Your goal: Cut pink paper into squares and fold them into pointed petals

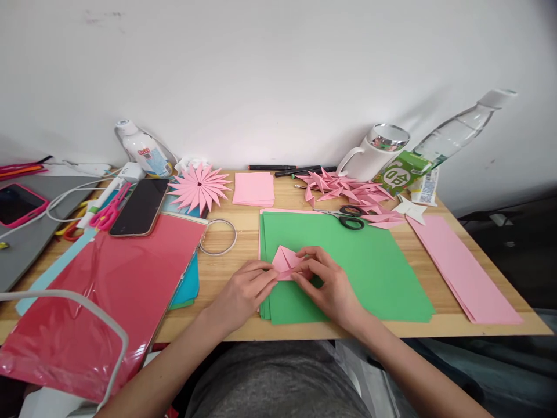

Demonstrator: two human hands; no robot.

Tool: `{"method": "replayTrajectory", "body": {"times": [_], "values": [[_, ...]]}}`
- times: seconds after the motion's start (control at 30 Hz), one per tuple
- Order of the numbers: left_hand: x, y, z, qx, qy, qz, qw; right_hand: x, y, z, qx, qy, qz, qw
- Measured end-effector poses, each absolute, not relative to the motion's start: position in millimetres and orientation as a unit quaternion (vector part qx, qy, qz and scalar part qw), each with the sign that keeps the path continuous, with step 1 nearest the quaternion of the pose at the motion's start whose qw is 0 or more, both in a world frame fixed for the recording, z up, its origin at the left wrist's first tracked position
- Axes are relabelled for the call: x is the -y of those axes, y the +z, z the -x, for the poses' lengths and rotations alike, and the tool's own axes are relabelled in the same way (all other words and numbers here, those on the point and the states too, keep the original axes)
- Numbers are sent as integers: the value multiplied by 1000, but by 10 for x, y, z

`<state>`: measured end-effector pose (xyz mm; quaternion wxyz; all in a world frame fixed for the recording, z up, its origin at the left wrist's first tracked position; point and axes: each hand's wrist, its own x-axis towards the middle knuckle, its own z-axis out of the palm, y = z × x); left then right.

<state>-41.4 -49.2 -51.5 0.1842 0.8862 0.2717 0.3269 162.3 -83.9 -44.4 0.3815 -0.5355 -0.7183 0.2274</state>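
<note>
Two hands (243, 293) (333, 287), one folded paper (285, 262), two phones (17, 203) (139, 207), two bottles (145, 152) (456, 133), one mug (369, 158), one flower (200, 188)

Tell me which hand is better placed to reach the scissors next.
Probably the right hand: it pinches the pink folded paper nearest the scissors, which lie beyond it; the left hand holds the paper's left side.

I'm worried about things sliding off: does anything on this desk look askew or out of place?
The red paper pack overhangs the desk at its front left edge; the clear bottle leans steeply at back right.
</note>
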Motion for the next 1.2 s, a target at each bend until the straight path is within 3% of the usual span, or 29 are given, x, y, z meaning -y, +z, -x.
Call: {"method": "replayTrajectory", "body": {"times": [0.47, 1.2], "values": [[525, -408, 318, -396, 334, -814, 265, 757, -417, -1606, 707, 271, 565, 328], [513, -356, 190, -479, 312, -766, 294, 705, -391, -1607, 705, 276, 580, 301]]}}
